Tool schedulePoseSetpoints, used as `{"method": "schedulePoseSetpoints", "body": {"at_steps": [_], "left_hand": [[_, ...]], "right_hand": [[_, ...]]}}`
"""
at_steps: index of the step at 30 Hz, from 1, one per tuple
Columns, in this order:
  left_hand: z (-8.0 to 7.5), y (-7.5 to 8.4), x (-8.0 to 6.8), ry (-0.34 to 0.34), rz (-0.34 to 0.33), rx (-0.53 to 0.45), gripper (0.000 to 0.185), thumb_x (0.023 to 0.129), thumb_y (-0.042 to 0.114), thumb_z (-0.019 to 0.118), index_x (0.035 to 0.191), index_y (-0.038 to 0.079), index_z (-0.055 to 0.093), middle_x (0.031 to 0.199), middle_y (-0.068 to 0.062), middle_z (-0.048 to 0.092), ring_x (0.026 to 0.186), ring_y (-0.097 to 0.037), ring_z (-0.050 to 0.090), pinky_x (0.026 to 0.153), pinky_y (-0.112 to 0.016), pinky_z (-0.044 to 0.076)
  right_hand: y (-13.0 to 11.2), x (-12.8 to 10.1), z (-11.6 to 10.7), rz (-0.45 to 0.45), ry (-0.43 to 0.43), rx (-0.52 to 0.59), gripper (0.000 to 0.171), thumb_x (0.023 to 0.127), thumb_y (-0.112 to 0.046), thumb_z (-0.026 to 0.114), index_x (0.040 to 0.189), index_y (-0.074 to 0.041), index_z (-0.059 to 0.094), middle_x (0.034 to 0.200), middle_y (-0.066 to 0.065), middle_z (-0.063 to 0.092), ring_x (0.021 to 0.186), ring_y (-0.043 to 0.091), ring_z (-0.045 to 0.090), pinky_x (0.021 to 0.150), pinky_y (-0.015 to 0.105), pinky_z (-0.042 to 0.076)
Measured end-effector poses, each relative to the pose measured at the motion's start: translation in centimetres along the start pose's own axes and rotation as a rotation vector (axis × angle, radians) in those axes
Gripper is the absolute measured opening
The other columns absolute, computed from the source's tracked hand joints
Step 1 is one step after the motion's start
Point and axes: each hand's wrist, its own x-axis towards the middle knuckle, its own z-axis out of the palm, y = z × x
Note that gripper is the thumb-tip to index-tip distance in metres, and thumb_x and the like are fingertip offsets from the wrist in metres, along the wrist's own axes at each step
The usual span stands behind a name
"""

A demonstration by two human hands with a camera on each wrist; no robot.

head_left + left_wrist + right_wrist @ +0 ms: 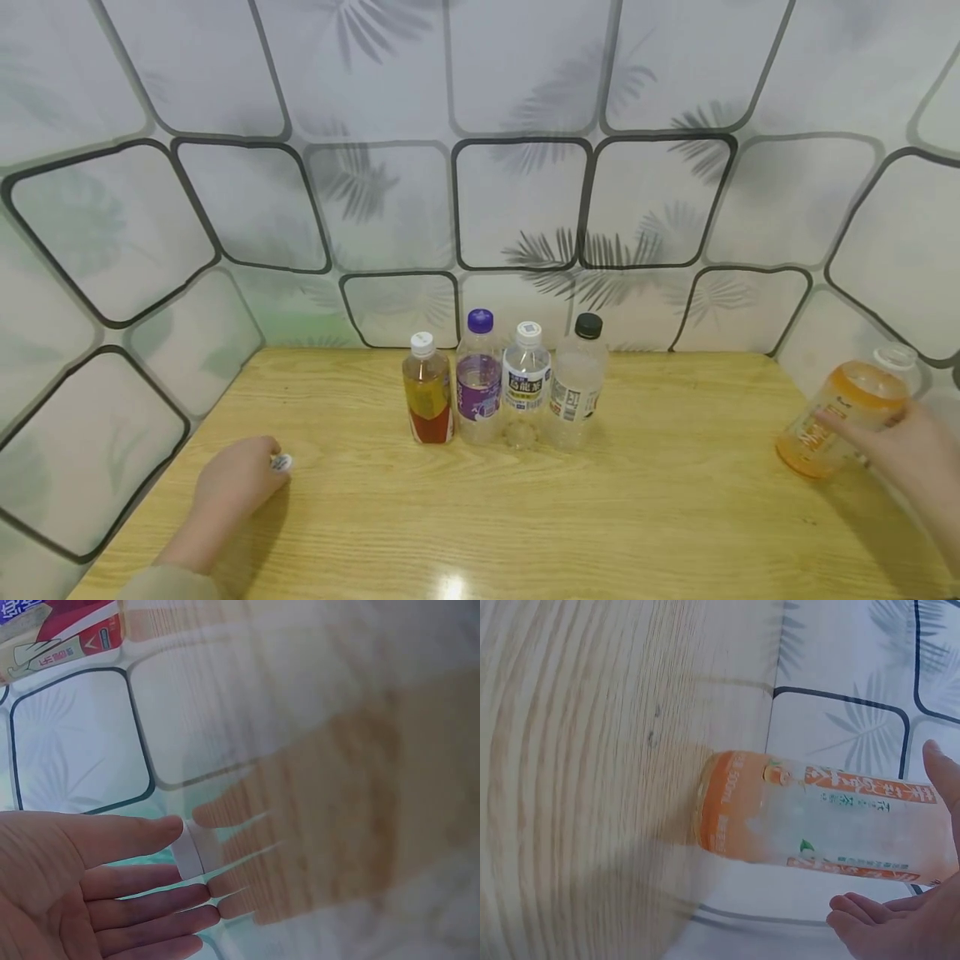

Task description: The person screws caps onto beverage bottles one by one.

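Note:
At the left of the table, my left hand (pixel 236 481) pinches a small white bottle cap (pixel 282 462) between thumb and fingers. The left wrist view shows the cap (pixel 187 852) on edge at the glossy tabletop, which mirrors the fingers. Over at the far right, my right hand (pixel 911 446) grips a clear plastic bottle (pixel 843 412) with an orange label. Its base points down-left and its neck leans up-right. In the right wrist view the bottle (pixel 840 821) lies between thumb and fingers, with its base close to the wood; the neck is out of frame there.
Mid-table, several bottles stand upright in a row: a yellow-and-red labelled one (pixel 427 400), a purple-capped one (pixel 480 387), a white-capped one (pixel 527 379) and a black-capped one (pixel 577 383). Behind the wooden table (pixel 480 533) rises a patterned wall covering (pixel 517 204).

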Motion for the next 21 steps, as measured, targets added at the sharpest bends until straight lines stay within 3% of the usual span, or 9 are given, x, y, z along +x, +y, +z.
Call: {"method": "schedulePoseSetpoints", "body": {"at_steps": [6, 12, 17, 21], "left_hand": [[0.0, 0.1, 0.1, 0.007, -0.005, 0.012, 0.032, 0.09, 0.017, 0.081, 0.109, -0.007, 0.072, 0.106, -0.028, 0.076, 0.086, -0.039, 0.072, 0.075, -0.058, 0.061], [-0.1, 0.3, 0.3, 0.017, -0.003, 0.031, 0.028, 0.089, 0.016, 0.082, 0.105, -0.005, 0.074, 0.105, -0.027, 0.076, 0.084, -0.036, 0.072, 0.074, -0.057, 0.061], [0.0, 0.4, 0.3, 0.051, 0.016, 0.035, 0.015, 0.09, 0.013, 0.08, 0.09, 0.0, 0.072, 0.085, -0.016, 0.074, 0.071, -0.025, 0.064, 0.065, -0.05, 0.058], [0.0, 0.5, 0.4, 0.082, 0.026, 0.027, 0.018, 0.091, 0.011, 0.075, 0.077, 0.005, 0.065, 0.072, -0.006, 0.064, 0.064, -0.021, 0.054, 0.058, -0.042, 0.051]], "right_hand": [[-0.3, 0.2, 0.7, 0.039, 0.027, 0.094, 0.109, 0.099, -0.06, 0.064, 0.158, 0.019, 0.017, 0.153, 0.052, 0.029, 0.137, 0.07, 0.034, 0.111, 0.081, 0.032], [0.1, 0.4, 1.4, 0.057, 0.044, 0.156, 0.109, 0.099, -0.059, 0.064, 0.159, 0.019, 0.016, 0.157, 0.051, 0.025, 0.141, 0.069, 0.029, 0.116, 0.08, 0.028], [0.4, 0.8, 2.0, 0.137, -0.005, 0.212, 0.115, 0.098, -0.064, 0.063, 0.16, 0.019, 0.01, 0.163, 0.048, 0.014, 0.148, 0.068, 0.022, 0.12, 0.077, 0.025], [0.4, 1.2, 2.6, 0.229, -0.036, 0.236, 0.12, 0.097, -0.067, 0.062, 0.161, 0.018, 0.007, 0.168, 0.043, 0.008, 0.154, 0.063, 0.018, 0.123, 0.073, 0.025]]}}
